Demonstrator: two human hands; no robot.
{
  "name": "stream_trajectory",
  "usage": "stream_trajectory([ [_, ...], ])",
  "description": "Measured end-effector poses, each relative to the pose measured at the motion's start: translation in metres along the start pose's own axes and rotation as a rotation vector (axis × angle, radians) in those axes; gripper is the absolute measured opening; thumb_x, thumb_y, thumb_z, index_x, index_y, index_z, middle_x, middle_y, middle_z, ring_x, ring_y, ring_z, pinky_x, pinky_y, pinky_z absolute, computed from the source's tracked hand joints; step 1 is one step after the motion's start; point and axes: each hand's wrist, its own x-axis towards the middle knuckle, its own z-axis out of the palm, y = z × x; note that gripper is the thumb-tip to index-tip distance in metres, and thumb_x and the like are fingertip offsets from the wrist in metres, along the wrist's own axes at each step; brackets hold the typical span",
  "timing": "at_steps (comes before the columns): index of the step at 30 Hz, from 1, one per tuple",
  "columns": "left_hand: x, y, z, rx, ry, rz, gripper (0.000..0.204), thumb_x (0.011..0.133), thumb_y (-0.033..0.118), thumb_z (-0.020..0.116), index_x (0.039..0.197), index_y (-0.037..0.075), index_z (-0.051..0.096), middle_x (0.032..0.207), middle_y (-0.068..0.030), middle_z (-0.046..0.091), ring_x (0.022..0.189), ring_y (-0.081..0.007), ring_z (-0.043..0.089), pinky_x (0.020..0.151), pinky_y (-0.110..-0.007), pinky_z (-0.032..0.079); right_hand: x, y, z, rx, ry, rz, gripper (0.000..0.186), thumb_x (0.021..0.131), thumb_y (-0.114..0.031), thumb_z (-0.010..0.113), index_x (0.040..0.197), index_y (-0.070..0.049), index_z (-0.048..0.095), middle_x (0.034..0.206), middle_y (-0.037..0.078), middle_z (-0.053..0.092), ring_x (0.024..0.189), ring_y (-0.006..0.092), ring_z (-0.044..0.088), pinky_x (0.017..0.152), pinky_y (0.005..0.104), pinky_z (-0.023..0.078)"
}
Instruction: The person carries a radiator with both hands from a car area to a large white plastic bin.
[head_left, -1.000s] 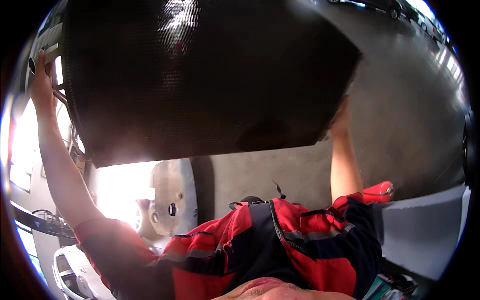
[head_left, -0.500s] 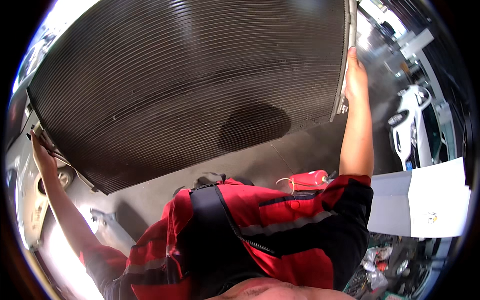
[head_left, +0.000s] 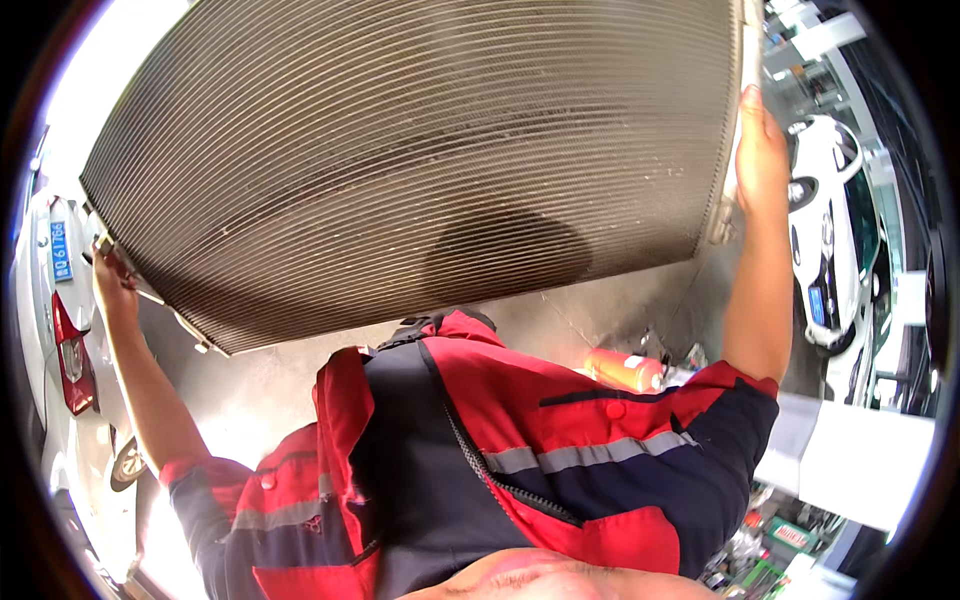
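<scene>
A large car radiator [head_left: 420, 150], a flat panel of fine parallel ribs, is held up in front of me and fills the upper middle of the view. Its lower edge slants, with the left end lower than the right. At its left side edge, near the bottom corner, my left hand [head_left: 115, 290] is closed on the frame. My right hand [head_left: 765, 165] grips the pale metal side rail on the right, thumb pointing up along it. Both arms reach well apart. The panel's top edge runs out of view, and the fingers behind it are hidden. A round dark shadow falls on the ribs.
Close on the left stands a light-coloured car [head_left: 90, 450] with a red tail light. A white car [head_left: 825, 230] is parked further off at right. On the floor lies a red cylinder [head_left: 625, 370], like a fire extinguisher. Clutter [head_left: 780, 535] and a white panel [head_left: 865, 460] are at lower right.
The radiator and both hands have shifted slightly right in view, and the panel looks brighter. The surroundings have swung round, showing more of the car at left. Both hands keep their hold.
</scene>
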Motion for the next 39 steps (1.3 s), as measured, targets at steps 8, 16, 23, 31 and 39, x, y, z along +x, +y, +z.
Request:
stream_trajectory([
  [8, 0.047, -0.040, -0.030, -0.107, 0.125, -0.061, 0.035, 0.101, 0.043, 0.037, 0.100, 0.016, 0.059, 0.070, 0.0053, 0.055, 0.050, -0.0058, 0.043, 0.039, -0.023, 0.028, 0.080, -0.080, 0.085, -0.059, -0.018, -0.188, 0.066, 0.094, -0.057, 0.045, 0.102, 0.005, 0.065, 0.083, 0.008, 0.063, 0.081, 0.0163, 0.056, 0.079, 0.0313, 0.044],
  [16, 0.125, -0.088, -0.068, -0.205, 0.197, -0.184, 0.038, 0.102, 0.044, 0.034, 0.103, 0.017, 0.060, 0.075, 0.0063, 0.057, 0.057, -0.0073, 0.045, 0.046, -0.025, 0.032, 0.094, -0.170, 0.161, -0.054, -0.083, -0.294, 0.067, 0.092, -0.060, 0.046, 0.098, 0.003, 0.066, 0.079, 0.007, 0.064, 0.078, 0.0150, 0.058, 0.075, 0.0297, 0.044],
  [23, 0.158, -0.097, -0.086, -0.206, 0.339, -0.244, 0.027, 0.096, 0.042, 0.044, 0.101, 0.020, 0.059, 0.081, 0.0065, 0.057, 0.068, -0.0092, 0.047, 0.052, -0.026, 0.034, 0.099, -0.202, 0.192, -0.087, -0.148, -0.398, 0.061, 0.097, -0.052, 0.046, 0.111, 0.005, 0.063, 0.100, 0.008, 0.066, 0.094, 0.0128, 0.056, 0.087, 0.0262, 0.042],
  [31, 0.155, -0.094, -0.094, -0.224, 0.387, -0.129, 0.021, 0.095, 0.037, 0.046, 0.094, 0.019, 0.056, 0.078, 0.0054, 0.054, 0.062, -0.0092, 0.045, 0.047, -0.026, 0.034, 0.128, -0.208, 0.253, 0.273, -0.306, -0.391, 0.044, 0.098, -0.039, 0.047, 0.111, 0.000, 0.063, 0.092, 0.013, 0.070, 0.082, 0.0212, 0.063, 0.077, 0.0309, 0.047],
  [39, 0.126, -0.100, -0.110, -0.127, 0.589, -0.263, 0.028, 0.093, 0.044, 0.042, 0.088, 0.019, 0.054, 0.068, 0.0042, 0.048, 0.055, -0.0097, 0.042, 0.042, -0.025, 0.031, 0.200, -0.290, 0.308, -0.018, -0.455, -0.387, 0.062, 0.097, -0.048, 0.044, 0.097, 0.010, 0.064, 0.088, 0.024, 0.067, 0.086, 0.0278, 0.067, 0.079, 0.0382, 0.049],
])
